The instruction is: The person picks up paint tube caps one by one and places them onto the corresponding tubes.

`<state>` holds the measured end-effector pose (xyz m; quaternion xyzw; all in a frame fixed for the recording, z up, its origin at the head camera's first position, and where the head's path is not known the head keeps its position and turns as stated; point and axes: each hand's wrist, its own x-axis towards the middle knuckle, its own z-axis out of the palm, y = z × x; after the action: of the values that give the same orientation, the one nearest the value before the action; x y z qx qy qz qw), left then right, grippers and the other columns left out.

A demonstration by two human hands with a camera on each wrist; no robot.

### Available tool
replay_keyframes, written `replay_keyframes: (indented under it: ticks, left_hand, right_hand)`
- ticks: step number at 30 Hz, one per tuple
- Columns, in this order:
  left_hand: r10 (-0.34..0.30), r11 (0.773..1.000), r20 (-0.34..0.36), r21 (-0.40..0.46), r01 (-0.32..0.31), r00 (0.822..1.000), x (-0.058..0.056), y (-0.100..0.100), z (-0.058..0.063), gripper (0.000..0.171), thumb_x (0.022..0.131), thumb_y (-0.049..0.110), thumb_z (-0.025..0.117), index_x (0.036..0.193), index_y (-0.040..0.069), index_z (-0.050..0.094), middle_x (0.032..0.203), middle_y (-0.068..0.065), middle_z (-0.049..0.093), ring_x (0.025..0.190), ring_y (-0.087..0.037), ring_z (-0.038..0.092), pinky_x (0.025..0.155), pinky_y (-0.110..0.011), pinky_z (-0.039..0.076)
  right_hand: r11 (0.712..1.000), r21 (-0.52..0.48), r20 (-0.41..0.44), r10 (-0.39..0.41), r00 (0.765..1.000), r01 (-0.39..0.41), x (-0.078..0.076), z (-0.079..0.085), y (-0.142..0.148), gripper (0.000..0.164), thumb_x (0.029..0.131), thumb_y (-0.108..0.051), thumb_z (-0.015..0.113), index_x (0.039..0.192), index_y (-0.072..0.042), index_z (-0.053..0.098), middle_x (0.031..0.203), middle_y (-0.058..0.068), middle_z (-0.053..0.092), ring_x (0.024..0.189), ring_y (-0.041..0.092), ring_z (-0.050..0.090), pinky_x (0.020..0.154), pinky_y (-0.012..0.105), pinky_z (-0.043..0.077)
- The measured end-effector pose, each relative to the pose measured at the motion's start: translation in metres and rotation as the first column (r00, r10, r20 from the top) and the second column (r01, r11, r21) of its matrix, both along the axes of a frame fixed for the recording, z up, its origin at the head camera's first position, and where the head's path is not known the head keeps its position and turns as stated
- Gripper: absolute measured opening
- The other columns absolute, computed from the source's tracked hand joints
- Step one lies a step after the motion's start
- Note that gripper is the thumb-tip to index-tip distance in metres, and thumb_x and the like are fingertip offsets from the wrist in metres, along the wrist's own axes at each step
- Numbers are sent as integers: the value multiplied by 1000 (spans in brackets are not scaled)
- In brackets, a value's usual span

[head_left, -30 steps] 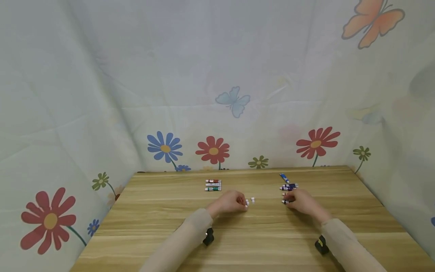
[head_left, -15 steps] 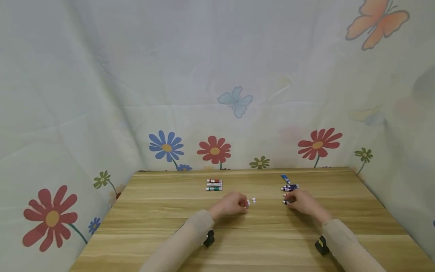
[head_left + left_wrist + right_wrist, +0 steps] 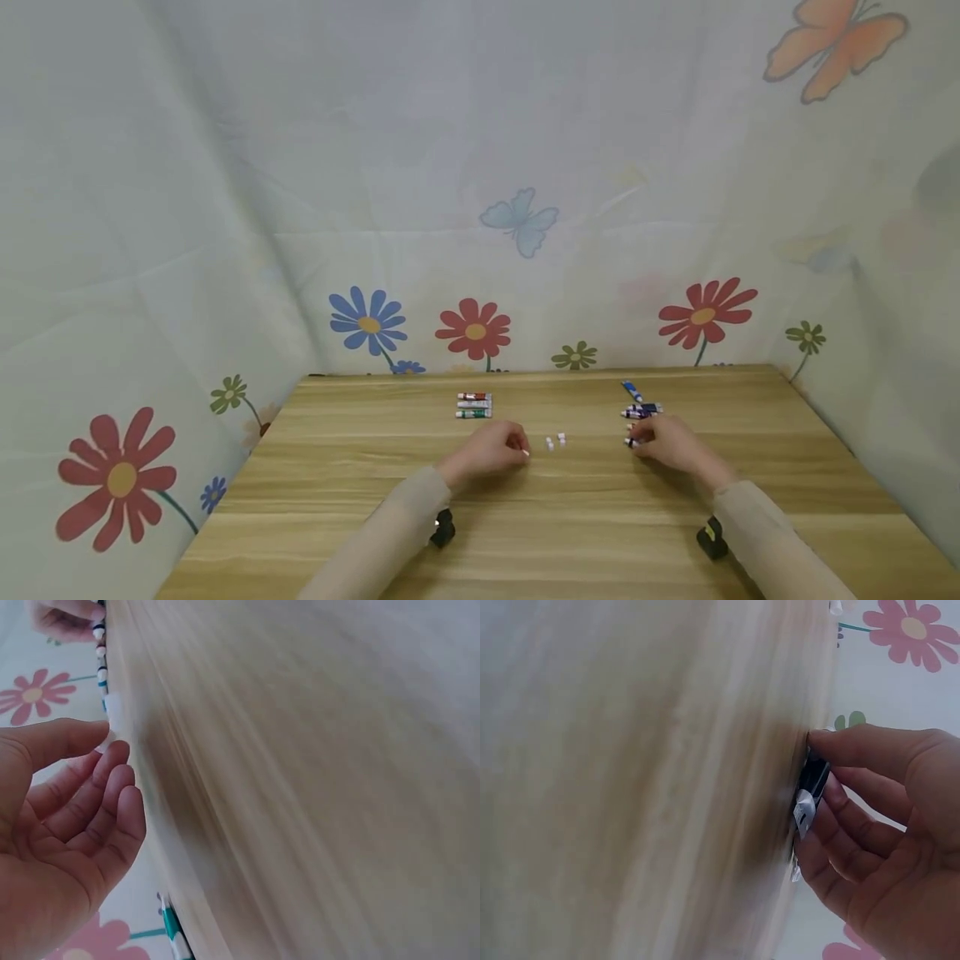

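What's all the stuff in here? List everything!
Left tubes: three; red-brown, white, green; left of centre
Right tubes: at least four; blue, purple, red, black; near right hand
Tiny bits: four, white, mid-table
Table: one, wood-brown, underneath
Wall cloth: one, whitish, behind
Flowers: many; red, blue, green; on cloth
Butterflies: at least two; orange, blue; on cloth
Wrist gadgets: two, black, at wrists
Sleeves: two, cream, on arms
Left hand: one, pinching another bit
Right hand: one, holding black tube

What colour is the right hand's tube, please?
The tube is mostly black, seen best from the right wrist.
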<state>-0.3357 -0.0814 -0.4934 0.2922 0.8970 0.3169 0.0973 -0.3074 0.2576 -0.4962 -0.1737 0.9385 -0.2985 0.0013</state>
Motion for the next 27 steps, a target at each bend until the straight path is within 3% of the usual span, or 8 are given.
replay_keyframes:
  ticks: [8, 13, 21, 27]
  left_hand:
    - [28, 998, -45, 64, -25, 999, -3, -21, 9, 5, 92, 14, 72, 92, 11, 69, 82, 7, 62, 76, -9, 56, 70, -28, 48]
    - [37, 993, -68, 111, -29, 997, -5, -28, 18, 6, 92, 14, 72, 94, 8, 70, 84, 6, 64, 79, -10, 58, 73, -29, 50]
    - [90, 975, -37, 208, -80, 995, 1, -33, 30, 7, 94, 21, 72, 97, 15, 72, 89, 6, 67, 83, -12, 61, 76, -30, 52]
    - [120, 950, -26, 293, -107, 992, 11, -32, 50, 13, 96, 25, 71, 103, 15, 71, 95, 4, 69, 88, -15, 63, 77, -32, 53]
  right_hand:
    - [998, -55, 14, -23, 1000, 24, 0, 8, -2, 14, 88, -5, 72, 102, 0, 73, 92, 3, 68, 84, 16, 61, 76, 37, 52]
    - [997, -78, -46, 22, 999, -25, 2, 21, -9, 15, 92, -6, 70, 106, 1, 73, 96, 4, 71, 88, 17, 64, 78, 39, 54]
    - [995, -73, -120, 56, 991, -65, 14, 42, -28, 20, 94, -12, 70, 112, -4, 74, 94, -3, 69, 83, 12, 59, 72, 32, 51]
    - [982, -150, -171, 91, 981, -117, 20, 60, -44, 20, 94, -12, 72, 113, -7, 74, 93, -5, 68, 84, 11, 61, 74, 30, 53]
